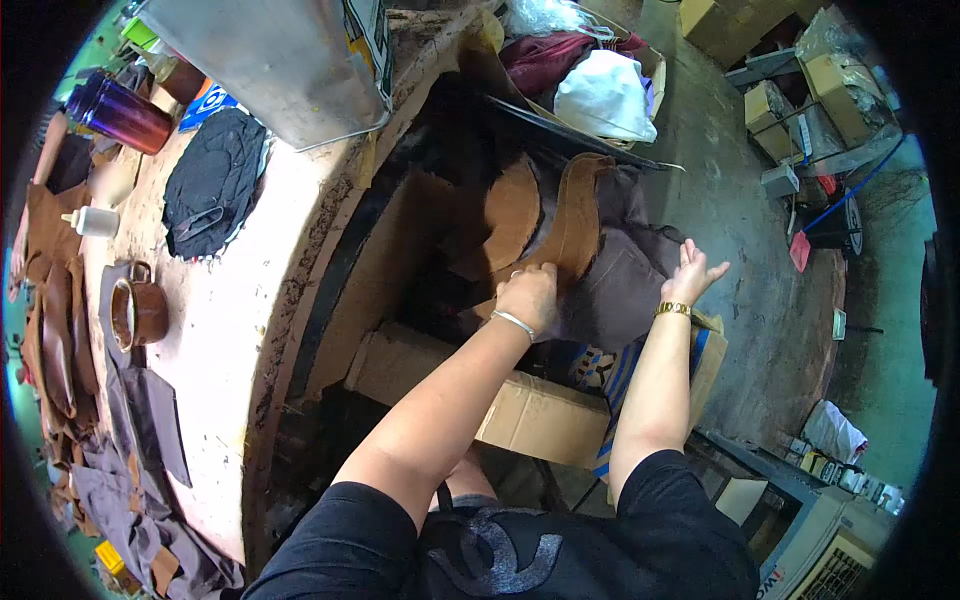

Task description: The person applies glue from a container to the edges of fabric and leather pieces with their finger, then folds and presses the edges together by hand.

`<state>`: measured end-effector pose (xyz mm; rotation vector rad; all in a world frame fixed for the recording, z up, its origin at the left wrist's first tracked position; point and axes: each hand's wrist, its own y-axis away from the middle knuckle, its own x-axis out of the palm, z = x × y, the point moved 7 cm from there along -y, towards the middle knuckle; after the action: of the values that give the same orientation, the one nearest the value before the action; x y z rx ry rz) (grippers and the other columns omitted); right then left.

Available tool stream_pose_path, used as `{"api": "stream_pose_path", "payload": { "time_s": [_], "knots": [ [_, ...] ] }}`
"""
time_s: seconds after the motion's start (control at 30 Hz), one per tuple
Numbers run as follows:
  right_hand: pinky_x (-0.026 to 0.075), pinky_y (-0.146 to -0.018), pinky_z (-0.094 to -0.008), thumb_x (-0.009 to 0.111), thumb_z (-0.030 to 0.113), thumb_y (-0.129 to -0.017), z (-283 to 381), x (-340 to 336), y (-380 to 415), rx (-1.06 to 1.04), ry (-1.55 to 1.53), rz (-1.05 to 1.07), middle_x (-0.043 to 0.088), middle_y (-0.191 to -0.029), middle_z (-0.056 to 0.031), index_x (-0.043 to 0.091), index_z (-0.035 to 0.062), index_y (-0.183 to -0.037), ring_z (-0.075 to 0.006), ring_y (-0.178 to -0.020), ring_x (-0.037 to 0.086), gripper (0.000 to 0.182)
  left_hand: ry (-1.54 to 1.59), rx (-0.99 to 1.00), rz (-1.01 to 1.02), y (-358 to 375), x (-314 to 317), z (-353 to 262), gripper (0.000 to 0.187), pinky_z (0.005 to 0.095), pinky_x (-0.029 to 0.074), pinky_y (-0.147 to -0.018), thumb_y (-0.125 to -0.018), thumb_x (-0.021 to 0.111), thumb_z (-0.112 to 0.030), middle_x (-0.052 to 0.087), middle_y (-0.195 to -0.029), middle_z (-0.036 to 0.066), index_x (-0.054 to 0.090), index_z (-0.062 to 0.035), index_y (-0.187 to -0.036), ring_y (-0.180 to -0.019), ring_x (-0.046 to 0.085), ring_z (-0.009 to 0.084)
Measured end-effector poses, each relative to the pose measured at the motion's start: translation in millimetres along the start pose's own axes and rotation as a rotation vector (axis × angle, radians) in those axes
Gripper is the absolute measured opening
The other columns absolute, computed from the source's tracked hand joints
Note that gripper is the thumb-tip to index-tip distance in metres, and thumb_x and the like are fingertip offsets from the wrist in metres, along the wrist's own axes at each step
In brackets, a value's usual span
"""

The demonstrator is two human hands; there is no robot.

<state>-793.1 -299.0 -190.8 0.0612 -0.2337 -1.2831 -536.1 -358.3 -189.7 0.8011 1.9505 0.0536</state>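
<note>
A long, curving strip of brown leather (572, 225) lies among other pieces in a cardboard box (540, 412), its surface matte and suede-like, with fine lines running along its length. The person's left hand (528, 298), a slim silvery bangle (513, 322) at the wrist, rests at the strip's lower end with the fingers curled in; their tips are hidden, so one cannot tell whether they pinch it. Beside the strip lies a brown piece with a rounded edge (515, 212). On the other side, smooth, dark brown sheets (630, 285) spread in soft folds. The right hand (693, 272), wearing a gold-coloured metal band (672, 309), is near these sheets, its fingers spread and gripping nothing.

Alongside the box runs a pale worktable (285, 215) with a rough, chipped edge. It bears a dull metal tin (275, 65), a wad of black fabric (215, 180), a glossy brown mug (140, 313) and a purple metallic tumbler (122, 115).
</note>
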Motion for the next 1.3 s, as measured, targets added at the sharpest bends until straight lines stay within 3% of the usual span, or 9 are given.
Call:
{"api": "stream_pose_path", "payload": {
  "time_s": [0.3,0.37,0.4,0.57,0.6,0.8,1.0,1.2,1.3],
  "knots": [
    [0.037,-0.087,-0.0323,0.043,0.015,-0.087,28.0,-9.1,28.9,-0.431,0.483,0.150,0.051,-0.107,-0.0220,0.004,0.0083,-0.134,-0.0235,-0.099,0.052,0.062,0.517,0.239,-0.138,50.1,-66.5,1.0,0.045,0.0368,0.039,-0.085,-0.083,0.047,-0.031,0.049,-0.114,0.013,0.041,-0.0064,-0.121,-0.103,0.050,0.0243],
    [0.038,-0.088,-0.0328,0.039,0.017,-0.090,53.5,-4.4,59.2,-0.553,0.354,0.216,0.050,-0.110,-0.0227,0.007,0.0053,-0.133,-0.0240,-0.102,0.050,0.055,1.637,0.048,0.184,90.7,-84.1,3.7,0.062,0.0350,0.033,-0.090,-0.083,0.033,-0.054,0.045,-0.121,0.007,0.038,-0.0083,-0.124,-0.111,0.042,0.0186],
    [0.035,-0.091,-0.0343,0.037,0.019,-0.091,71.3,7.2,87.8,-0.528,0.304,0.279,0.050,-0.111,-0.0223,0.007,0.0050,-0.133,-0.0248,-0.105,0.048,0.053,1.779,0.060,0.195,113.3,-103.6,2.9,0.070,0.0347,0.030,-0.092,-0.080,0.026,-0.062,0.043,-0.124,0.006,0.036,-0.0097,-0.126,-0.115,0.038,0.0175],
    [0.025,-0.098,-0.0404,0.026,0.053,-0.086,149.4,108.6,313.8,-0.766,-0.102,1.097,0.044,-0.116,-0.0251,0.003,0.0016,-0.132,-0.0315,-0.112,0.041,0.073,2.139,0.305,0.035,218.6,-182.1,10.5,0.080,0.0438,0.003,-0.101,-0.074,0.017,-0.072,0.025,-0.136,0.003,0.025,-0.0183,-0.133,-0.126,0.017,0.0177],
    [0.025,-0.098,-0.0413,0.025,0.056,-0.084,162.7,120.2,350.7,-0.839,-0.180,1.211,0.043,-0.117,-0.0258,0.004,0.0026,-0.132,-0.0321,-0.113,0.040,0.075,2.121,0.347,0.002,231.1,-189.6,12.4,0.085,0.0325,0.019,-0.097,-0.070,0.020,-0.076,0.023,-0.138,0.000,0.020,-0.0204,-0.134,-0.121,0.024,0.0134],
    [0.009,-0.102,-0.0449,0.030,0.073,-0.069,161.1,158.0,487.9,-0.590,-0.279,1.735,0.008,-0.138,-0.0223,-0.001,0.0078,-0.135,-0.0343,-0.128,0.004,0.098,2.114,0.812,-0.426,296.5,-250.3,39.2,0.089,0.0342,0.010,-0.104,-0.070,0.025,-0.074,0.008,-0.141,0.007,0.007,-0.0172,-0.136,-0.128,0.013,0.0194],
    [0.000,-0.101,-0.0483,0.021,0.077,-0.064,181.5,157.6,602.8,-0.923,-0.590,1.884,-0.007,-0.139,-0.0188,-0.010,0.0079,-0.133,-0.0325,-0.128,-0.006,0.103,1.860,0.812,-0.809,366.6,-280.6,110.7,0.094,0.0362,0.004,-0.104,-0.067,0.026,-0.077,-0.005,-0.141,0.006,-0.006,-0.0193,-0.135,-0.130,0.005,0.0201],
    [0.004,-0.100,-0.0510,0.024,0.082,-0.057,192.1,187.2,672.8,-0.149,-0.555,1.847,-0.013,-0.139,-0.0142,-0.012,0.0089,-0.133,-0.0309,-0.128,-0.009,0.111,1.548,0.871,-0.983,433.0,-310.6,132.1,0.098,0.0386,-0.010,-0.101,-0.063,0.018,-0.081,-0.019,-0.138,0.014,-0.009,-0.0190,-0.134,-0.128,-0.017,0.0232],
    [-0.003,-0.100,-0.0497,0.018,0.080,-0.061,193.6,185.1,699.2,-0.485,-0.708,1.826,-0.010,-0.139,-0.0155,-0.010,0.0142,-0.134,-0.0302,-0.128,-0.013,0.102,1.449,0.784,-1.040,445.0,-323.7,160.1,0.098,0.0388,-0.011,-0.101,-0.063,0.017,-0.081,-0.021,-0.137,0.014,-0.010,-0.0190,-0.134,-0.128,-0.017,0.0229]
  ]
}}
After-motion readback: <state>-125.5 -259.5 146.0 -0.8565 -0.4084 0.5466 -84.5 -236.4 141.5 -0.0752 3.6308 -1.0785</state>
